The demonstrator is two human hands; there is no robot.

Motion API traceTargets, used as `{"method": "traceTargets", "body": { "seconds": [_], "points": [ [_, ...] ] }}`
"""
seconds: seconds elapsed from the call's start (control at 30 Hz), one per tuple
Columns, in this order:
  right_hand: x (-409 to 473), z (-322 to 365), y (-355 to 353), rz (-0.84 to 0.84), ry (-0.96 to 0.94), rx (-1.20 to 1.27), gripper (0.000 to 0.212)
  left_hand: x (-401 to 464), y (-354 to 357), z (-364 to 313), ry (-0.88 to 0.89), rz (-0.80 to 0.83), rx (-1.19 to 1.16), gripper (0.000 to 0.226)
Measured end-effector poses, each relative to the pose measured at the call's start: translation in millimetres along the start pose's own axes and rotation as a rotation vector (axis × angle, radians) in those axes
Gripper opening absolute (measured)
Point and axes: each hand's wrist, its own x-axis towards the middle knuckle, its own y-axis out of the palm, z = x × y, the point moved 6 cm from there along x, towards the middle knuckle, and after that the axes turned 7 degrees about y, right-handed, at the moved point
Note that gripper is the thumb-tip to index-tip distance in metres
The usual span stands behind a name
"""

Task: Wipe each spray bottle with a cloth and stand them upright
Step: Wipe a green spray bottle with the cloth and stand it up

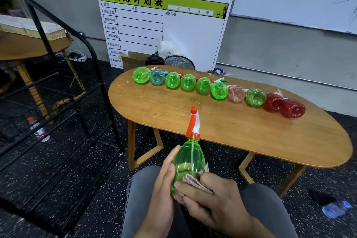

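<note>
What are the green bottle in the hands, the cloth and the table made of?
The green bottle looks like thin clear plastic: see-through, glossy, with its inner tube showing. The cloth seems a soft woven fabric, pinkish and matte, folded in creases. The table looks like wood or wood veneer, with visible grain and a smooth sheen.

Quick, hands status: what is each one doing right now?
Left hand: holds the green spray bottle by its body, fingers wrapped along its side.
Right hand: holds the folded cloth, pressing it against the bottle's lower body.
</note>
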Motion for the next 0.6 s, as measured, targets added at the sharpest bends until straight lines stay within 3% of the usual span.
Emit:
{"method": "traceTargets", "body": {
  "seconds": [0.1,0.23,0.43,0.6],
  "points": [
    [15,-19,-1,-0.058,0.167,0.087,0.026,-1,1,-1,-0.011,-0.002,0.009,0.042],
    [33,-52,-6,-0.189,0.454,0.237,0.032,-2,0,0,0.004,0.016,0.076,0.053],
    [38,-53,-7,-0.156,0.497,0.379,0.028,-3,4,-5,0.056,0.045,0.137,0.097],
    [39,-64,-20,-0.282,0.596,0.488,0.029,-3,5,-3,0.045,0.062,0.023,0.078]
  ]
}}
